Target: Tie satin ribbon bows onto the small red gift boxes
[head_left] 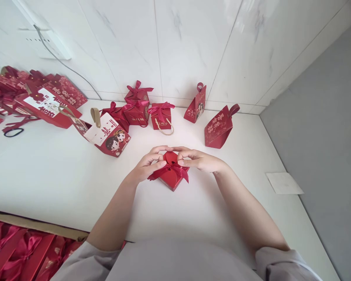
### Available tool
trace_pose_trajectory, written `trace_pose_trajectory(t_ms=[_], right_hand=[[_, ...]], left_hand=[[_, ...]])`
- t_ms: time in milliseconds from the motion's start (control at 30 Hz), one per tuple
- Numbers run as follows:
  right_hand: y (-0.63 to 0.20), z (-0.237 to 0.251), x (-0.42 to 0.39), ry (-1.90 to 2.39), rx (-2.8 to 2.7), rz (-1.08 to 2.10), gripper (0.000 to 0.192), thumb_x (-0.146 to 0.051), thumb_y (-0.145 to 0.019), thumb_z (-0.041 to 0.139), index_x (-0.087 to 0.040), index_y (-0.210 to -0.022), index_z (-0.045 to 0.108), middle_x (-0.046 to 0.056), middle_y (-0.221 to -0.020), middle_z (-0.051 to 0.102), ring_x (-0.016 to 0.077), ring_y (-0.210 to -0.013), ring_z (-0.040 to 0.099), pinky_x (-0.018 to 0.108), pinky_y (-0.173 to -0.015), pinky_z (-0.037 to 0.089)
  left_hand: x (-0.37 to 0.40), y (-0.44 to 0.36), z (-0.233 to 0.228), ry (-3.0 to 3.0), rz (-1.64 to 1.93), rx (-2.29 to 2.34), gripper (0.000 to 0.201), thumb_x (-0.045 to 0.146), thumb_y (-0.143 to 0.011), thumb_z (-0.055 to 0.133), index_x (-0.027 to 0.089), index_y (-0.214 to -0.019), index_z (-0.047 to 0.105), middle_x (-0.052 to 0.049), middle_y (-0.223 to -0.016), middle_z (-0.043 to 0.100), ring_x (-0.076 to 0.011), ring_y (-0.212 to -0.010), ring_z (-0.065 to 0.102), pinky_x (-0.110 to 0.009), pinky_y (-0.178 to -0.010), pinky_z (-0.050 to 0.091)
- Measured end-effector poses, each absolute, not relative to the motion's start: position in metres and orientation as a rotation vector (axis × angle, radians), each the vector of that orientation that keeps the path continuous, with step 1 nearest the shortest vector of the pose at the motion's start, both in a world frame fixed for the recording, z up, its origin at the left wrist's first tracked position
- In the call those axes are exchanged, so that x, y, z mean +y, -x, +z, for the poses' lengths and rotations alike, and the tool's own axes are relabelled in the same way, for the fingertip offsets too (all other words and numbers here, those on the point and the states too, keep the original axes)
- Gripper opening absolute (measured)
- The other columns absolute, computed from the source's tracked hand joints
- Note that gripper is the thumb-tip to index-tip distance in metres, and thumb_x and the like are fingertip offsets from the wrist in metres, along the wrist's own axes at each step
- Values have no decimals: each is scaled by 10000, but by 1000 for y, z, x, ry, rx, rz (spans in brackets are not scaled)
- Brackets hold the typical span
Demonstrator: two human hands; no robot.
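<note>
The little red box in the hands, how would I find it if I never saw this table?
Look at the white table by the marble wall, then at its middle, nearer than the row of finished red boxes. There the left hand and right hand pinch the little red box. It alone is being held, its flaps open, its ribbon bow facing you.

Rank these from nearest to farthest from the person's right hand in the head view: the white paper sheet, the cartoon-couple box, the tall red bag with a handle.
From the right hand:
1. Tall red bag, just behind.
2. White paper sheet, far right.
3. Cartoon-couple box, left.
</note>
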State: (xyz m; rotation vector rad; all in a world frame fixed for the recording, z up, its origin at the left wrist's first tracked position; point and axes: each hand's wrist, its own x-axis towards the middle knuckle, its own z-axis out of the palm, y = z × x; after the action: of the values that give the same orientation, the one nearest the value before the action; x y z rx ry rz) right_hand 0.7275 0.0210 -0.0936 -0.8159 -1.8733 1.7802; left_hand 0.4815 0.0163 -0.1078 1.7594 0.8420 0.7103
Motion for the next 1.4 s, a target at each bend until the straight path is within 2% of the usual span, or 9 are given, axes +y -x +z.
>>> trace_pose_trajectory(t_ms=[300,433,467,567,633,767,867,1033,1400], right_hand=[[-732,-95,23,837,-1853,1755,298,-484,-887,593,-206,-791,636,27,-1484,346,254,-1271,448,427,-1048,344],[-731,-97,24,830,-1839,1769,307,-493,-877,602,-202,-784,635,31,-1481,356,252,-1233,476,433,-1028,363],[-731,-98,25,828,-1824,1775,316,-498,-875,601,-199,-776,629,35,-1478,364,252,-1220,486,436,-1021,369],[-730,-101,26,828,-1788,1758,329,-499,-861,619,-192,-743,603,51,-1459,402,250,-1169,521,445,-997,384],[-729,-103,26,814,-1802,1702,317,-480,-836,658,-192,-722,594,57,-1431,446,251,-1159,532,445,-988,388],[-729,-102,26,784,-1850,1639,263,-444,-839,669,-201,-739,649,51,-1434,467,260,-1223,510,432,-1006,375],[-731,-101,26,785,-1844,1696,252,-442,-863,641,-209,-780,689,47,-1453,455,267,-1237,512,419,-996,387],[-734,-102,26,859,-1805,1719,268,-442,-873,631,-205,-756,677,41,-1467,438,267,-1273,480,431,-1023,370],[-732,-110,29,773,-1757,1648,361,-482,-871,617,-189,-661,614,39,-1457,440,255,-1281,460,413,-1036,373]], left_hand=[[11,-480,-97,-2017,740,1004,348,308,-920,517,165,-605,475,-38,-1336,510,-227,-1304,402,-410,-1131,288],[11,-478,-95,-2200,790,1058,338,271,-904,539,159,-592,479,-49,-1228,563,-217,-1214,479,-499,-1198,61],[12,-478,-96,-2191,815,1049,332,268,-899,549,160,-592,482,-52,-1228,564,-221,-1231,471,-500,-1200,60],[12,-477,-100,-2016,798,921,306,292,-875,593,168,-611,500,-61,-1337,515,-246,-1332,398,-457,-1170,242],[12,-476,-103,-1912,718,827,261,310,-841,645,173,-644,542,-57,-1436,443,-264,-1371,365,-442,-1154,293],[13,-474,-105,-1877,661,803,137,310,-831,668,198,-752,672,-25,-1527,344,-270,-1436,269,-447,-1206,182],[14,-475,-107,-1814,704,782,193,308,-871,617,193,-728,676,-26,-1515,373,-256,-1433,286,-443,-1217,150],[15,-476,-110,-1779,802,834,280,320,-890,584,170,-653,592,-54,-1458,448,-249,-1393,355,-454,-1210,172],[16,-471,-109,-1855,800,924,298,343,-900,555,168,-662,589,-66,-1431,473,-251,-1339,417,-439,-1177,255]])
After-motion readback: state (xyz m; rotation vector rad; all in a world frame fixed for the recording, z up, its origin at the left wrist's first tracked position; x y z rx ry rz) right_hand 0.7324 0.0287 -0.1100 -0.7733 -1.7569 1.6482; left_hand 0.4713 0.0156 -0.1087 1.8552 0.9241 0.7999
